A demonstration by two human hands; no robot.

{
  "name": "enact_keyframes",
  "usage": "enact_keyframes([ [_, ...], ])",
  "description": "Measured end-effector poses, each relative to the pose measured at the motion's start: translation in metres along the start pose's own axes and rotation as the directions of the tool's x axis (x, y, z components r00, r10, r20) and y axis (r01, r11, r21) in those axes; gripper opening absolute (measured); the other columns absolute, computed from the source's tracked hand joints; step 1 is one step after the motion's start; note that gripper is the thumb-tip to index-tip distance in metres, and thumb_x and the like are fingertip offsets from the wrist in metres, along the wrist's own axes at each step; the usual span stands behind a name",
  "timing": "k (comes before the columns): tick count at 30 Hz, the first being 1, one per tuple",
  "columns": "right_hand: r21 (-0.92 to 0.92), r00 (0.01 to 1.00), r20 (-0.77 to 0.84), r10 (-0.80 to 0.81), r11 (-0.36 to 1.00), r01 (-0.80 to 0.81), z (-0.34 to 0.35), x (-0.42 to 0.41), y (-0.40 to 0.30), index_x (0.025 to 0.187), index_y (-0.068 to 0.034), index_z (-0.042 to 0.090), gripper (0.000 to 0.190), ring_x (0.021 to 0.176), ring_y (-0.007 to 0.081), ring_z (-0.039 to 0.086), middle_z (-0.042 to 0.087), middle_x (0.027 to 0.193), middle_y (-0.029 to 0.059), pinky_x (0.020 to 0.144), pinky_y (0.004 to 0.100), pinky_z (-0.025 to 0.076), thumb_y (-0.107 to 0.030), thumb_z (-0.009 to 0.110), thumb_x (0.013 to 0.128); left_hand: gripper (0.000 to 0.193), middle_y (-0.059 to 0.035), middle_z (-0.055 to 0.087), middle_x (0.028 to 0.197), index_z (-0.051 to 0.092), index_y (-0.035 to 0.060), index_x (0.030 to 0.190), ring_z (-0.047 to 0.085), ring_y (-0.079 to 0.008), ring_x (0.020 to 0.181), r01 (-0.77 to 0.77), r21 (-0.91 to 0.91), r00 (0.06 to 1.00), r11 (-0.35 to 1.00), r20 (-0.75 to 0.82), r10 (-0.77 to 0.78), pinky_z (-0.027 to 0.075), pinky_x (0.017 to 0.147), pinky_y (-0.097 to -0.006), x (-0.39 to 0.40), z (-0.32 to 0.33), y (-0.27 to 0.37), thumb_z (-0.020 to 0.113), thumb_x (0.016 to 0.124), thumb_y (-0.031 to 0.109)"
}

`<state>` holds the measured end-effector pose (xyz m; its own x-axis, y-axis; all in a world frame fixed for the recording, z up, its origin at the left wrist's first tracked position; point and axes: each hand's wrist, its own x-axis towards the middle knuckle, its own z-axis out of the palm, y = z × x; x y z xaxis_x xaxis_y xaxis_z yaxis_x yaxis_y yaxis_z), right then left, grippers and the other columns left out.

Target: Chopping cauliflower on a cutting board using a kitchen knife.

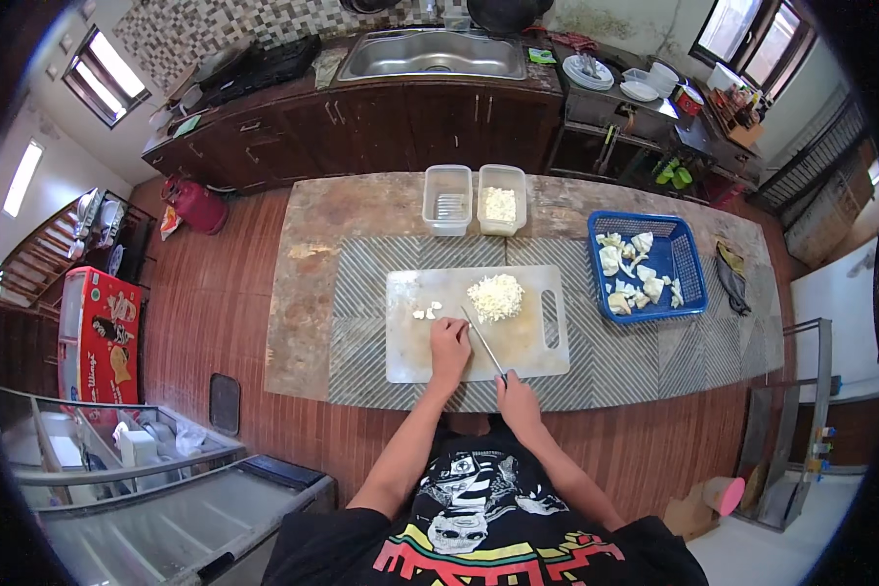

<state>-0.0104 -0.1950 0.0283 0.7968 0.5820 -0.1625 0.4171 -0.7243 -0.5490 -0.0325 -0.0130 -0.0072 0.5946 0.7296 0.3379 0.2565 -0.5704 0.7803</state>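
My right hand (518, 403) grips the handle of a knife (489, 350), whose blade slants up and left across a white plastic cutting board (410, 359). Beside the blade, my left hand (450, 348) rests on the board with its fingers curled down. Whatever may be under those fingertips is hidden. A heap of finely chopped pale vegetable, probably cabbage (495, 298), lies on the board beyond the knife tip. Just past my left fingers are several small white pieces (428, 311).
Behind the board stand a clear plastic container (447, 177) and another container (487, 223) partly filled with chopped pieces. To the right, a blue plastic basket (648, 313) holds torn cabbage chunks (612, 260). A dark cloth-like item (732, 278) lies beyond it on the wooden table (300, 293).
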Motion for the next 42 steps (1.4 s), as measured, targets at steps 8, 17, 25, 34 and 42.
enact_keyframes([
  [8,-0.008,0.999,0.028,-0.028,1.000,0.028,0.003,0.013,0.010,0.097,-0.004,0.055,0.033,0.065,0.0505,0.065,0.064,0.067,0.0276,0.058,0.0598,0.052,-0.036,0.055,0.102,0.010,-0.0119,0.064,0.088,0.074,0.0014,0.089,0.060,-0.0309,0.084,-0.038,-0.016,0.997,0.999,-0.069,0.037,0.050,0.074,-0.0405,-0.007,0.002,0.005,0.072,0.079,0.001],
  [17,0.029,0.986,0.150,-0.072,0.997,0.068,-0.010,0.025,0.024,0.097,-0.003,0.054,0.033,0.068,0.0507,0.066,0.065,0.070,0.0282,0.061,0.0595,0.054,-0.036,0.055,0.102,0.013,-0.0088,0.065,0.089,0.075,0.0034,0.089,0.062,-0.0267,0.081,-0.064,0.042,0.991,0.997,-0.112,0.069,0.051,0.069,-0.0361,-0.007,-0.001,0.007,0.079,0.077,0.003],
  [25,0.033,0.975,0.208,-0.073,0.997,0.068,-0.020,0.033,0.028,0.099,-0.002,0.054,0.034,0.072,0.0514,0.066,0.066,0.074,0.0294,0.064,0.0600,0.054,-0.037,0.054,0.102,0.010,-0.0091,0.065,0.089,0.075,0.0030,0.088,0.062,-0.0276,0.082,-0.049,0.070,0.993,0.996,-0.107,0.057,0.052,0.070,-0.0368,-0.005,0.002,0.011,0.079,0.079,0.004],
  [34,0.114,0.982,0.187,-0.034,0.993,0.013,-0.015,0.036,0.028,0.094,-0.001,0.055,0.032,0.074,0.0542,0.062,0.064,0.073,0.0300,0.063,0.0607,0.047,-0.031,0.056,0.102,0.012,-0.0113,0.066,0.090,0.075,0.0012,0.089,0.063,-0.0292,0.082,-0.060,-0.033,0.997,0.998,-0.047,0.058,0.052,0.071,-0.0380,-0.003,-0.002,-0.002,0.077,0.077,0.002],
  [42,0.119,0.980,0.199,-0.012,0.993,-0.012,-0.013,0.037,0.028,0.094,0.000,0.055,0.030,0.074,0.0529,0.062,0.063,0.074,0.0302,0.063,0.0596,0.047,-0.029,0.056,0.102,0.015,-0.0122,0.064,0.091,0.068,0.0030,0.088,0.061,-0.0317,0.084,-0.091,-0.024,0.995,0.996,-0.042,0.090,0.051,0.073,-0.0410,0.002,-0.004,0.001,0.076,0.075,0.003],
])
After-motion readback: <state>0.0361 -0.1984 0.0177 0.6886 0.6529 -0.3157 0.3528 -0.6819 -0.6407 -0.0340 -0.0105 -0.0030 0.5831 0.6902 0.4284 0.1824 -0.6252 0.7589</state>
